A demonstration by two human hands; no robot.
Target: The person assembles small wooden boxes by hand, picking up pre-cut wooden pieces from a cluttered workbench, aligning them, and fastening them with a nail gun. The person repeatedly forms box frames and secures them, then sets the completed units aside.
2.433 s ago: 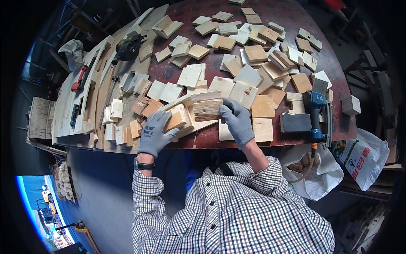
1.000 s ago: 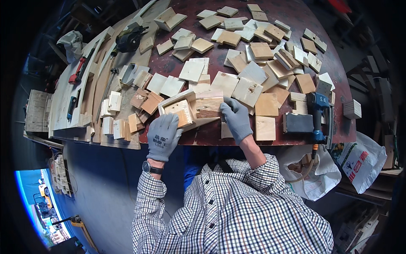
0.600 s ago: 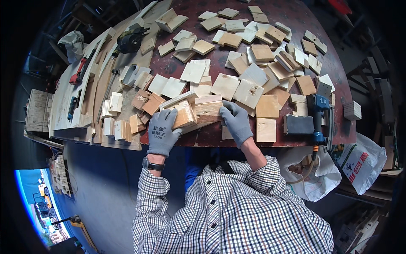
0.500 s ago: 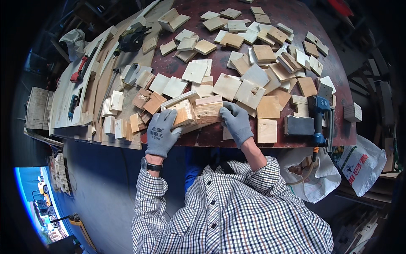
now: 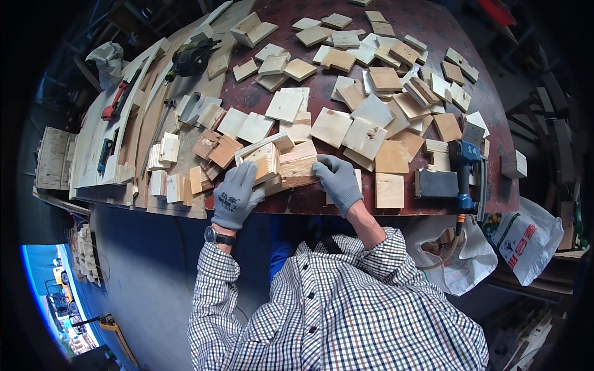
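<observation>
Both hands wear grey gloves at the near edge of the table. My left hand (image 5: 236, 196) closes on a small boxy wooden piece (image 5: 265, 162) made of joined boards. Against its right side sits a thick wood block (image 5: 297, 166) with rough grain on its near face. The fingers of my right hand (image 5: 338, 182) are closed on the right end of that block. The undersides of both pieces are hidden. Pale square wood boards (image 5: 365, 137) lie just beyond my right hand.
Many loose wood pieces cover the dark red table (image 5: 272, 12). A blue nail gun (image 5: 465, 176) with a hose lies at the right. On the left are a red-handled tool (image 5: 116, 102), a dark drill (image 5: 193, 57) and long boards (image 5: 151, 93). White sacks (image 5: 467, 263) hang below the right edge.
My right hand has moved a little left with the block. The block now sits closer against the boxy piece, showing more of its top. My left hand has barely shifted.
</observation>
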